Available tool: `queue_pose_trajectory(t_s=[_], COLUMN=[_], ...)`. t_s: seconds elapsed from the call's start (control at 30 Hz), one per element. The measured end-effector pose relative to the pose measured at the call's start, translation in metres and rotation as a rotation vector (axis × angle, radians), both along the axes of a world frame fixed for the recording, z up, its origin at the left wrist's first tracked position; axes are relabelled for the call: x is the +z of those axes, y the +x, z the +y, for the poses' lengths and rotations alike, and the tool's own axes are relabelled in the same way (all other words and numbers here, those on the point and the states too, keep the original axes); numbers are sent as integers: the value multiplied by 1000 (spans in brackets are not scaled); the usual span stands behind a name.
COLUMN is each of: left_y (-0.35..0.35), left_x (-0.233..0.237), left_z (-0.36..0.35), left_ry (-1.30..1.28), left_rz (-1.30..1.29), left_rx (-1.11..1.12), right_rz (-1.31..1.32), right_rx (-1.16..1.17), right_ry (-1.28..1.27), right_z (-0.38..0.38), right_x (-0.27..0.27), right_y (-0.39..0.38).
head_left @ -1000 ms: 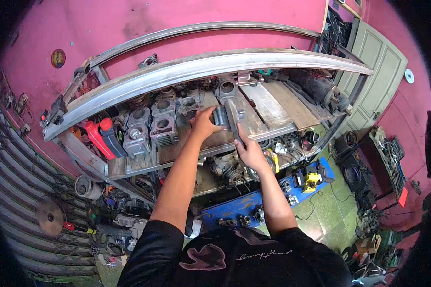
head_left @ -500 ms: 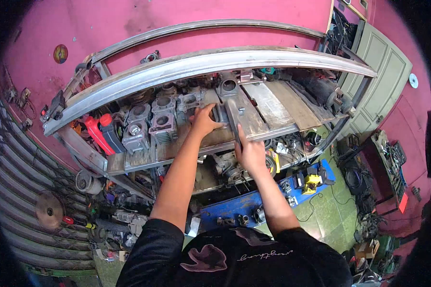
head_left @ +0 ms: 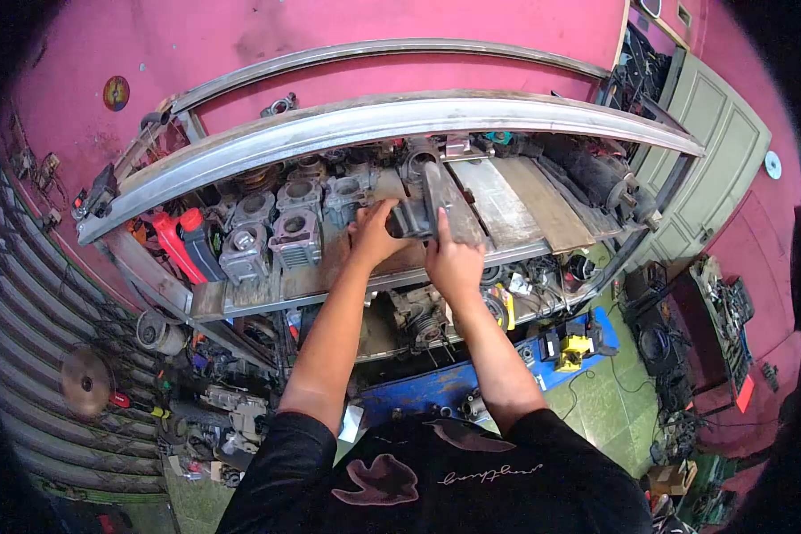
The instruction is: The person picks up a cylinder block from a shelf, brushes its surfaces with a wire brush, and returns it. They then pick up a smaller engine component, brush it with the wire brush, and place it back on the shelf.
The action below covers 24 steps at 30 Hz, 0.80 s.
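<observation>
My left hand (head_left: 373,233) is wrapped round a dark metal cylinder part (head_left: 411,218) over the plank shelf. Against that part's right side stands a long flat metal bar (head_left: 432,189), held in my right hand (head_left: 455,265) with the index finger stretched along it. Behind the bar's upper end is a grey engine part with a round bore (head_left: 417,163). Left of my left hand, several engine cylinder blocks (head_left: 295,233) stand in rows.
Red (head_left: 171,242) and black (head_left: 196,238) bottles stand at the shelf's left end. A metal rail (head_left: 400,114) crosses above the shelf. Below are a blue bench (head_left: 418,392) with a yellow-black tool (head_left: 574,351) and an engine part (head_left: 423,313).
My right hand has shifted slightly, and its index finger now lies extended on the bar. The cylinder part has tilted a little in my left hand. The camera view has shifted slightly.
</observation>
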<state>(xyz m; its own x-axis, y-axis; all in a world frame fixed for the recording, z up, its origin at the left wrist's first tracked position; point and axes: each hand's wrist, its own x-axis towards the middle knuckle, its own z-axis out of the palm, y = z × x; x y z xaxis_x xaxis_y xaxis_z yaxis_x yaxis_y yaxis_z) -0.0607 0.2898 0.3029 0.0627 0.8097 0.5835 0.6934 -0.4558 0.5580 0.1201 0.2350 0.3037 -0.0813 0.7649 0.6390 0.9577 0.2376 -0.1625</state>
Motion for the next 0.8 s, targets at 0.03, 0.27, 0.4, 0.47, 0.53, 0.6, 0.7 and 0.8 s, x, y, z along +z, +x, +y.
queue_pose_trajectory(t_s=[0.03, 0.27, 0.4, 0.47, 0.53, 0.6, 0.7, 0.8], left_y=[3, 31, 48, 47, 42, 48, 58, 63], left_x=[1, -14, -42, -53, -54, -40, -38, -47], left_z=[0, 20, 44, 48, 52, 42, 40, 47], left_ry=[3, -227, -27, -77, -99, -176, -263, -321], left_rz=[-4, 352, 321, 266, 141, 73, -132, 31], left_rx=[3, -26, 88, 73, -19, 10, -62, 49], right_rz=[-4, 431, 628, 622, 632, 605, 351, 131], right_rx=[3, 26, 181, 145, 90, 102, 123, -48], right_ry=[3, -334, -364, -340, -306, -275, -56, -483], right_z=[1, 26, 23, 20, 10, -8, -1, -13], right_x=[-1, -30, -48, -50, -36, -13, -19, 42], right_y=[9, 88, 111, 114, 112, 108, 111, 101])
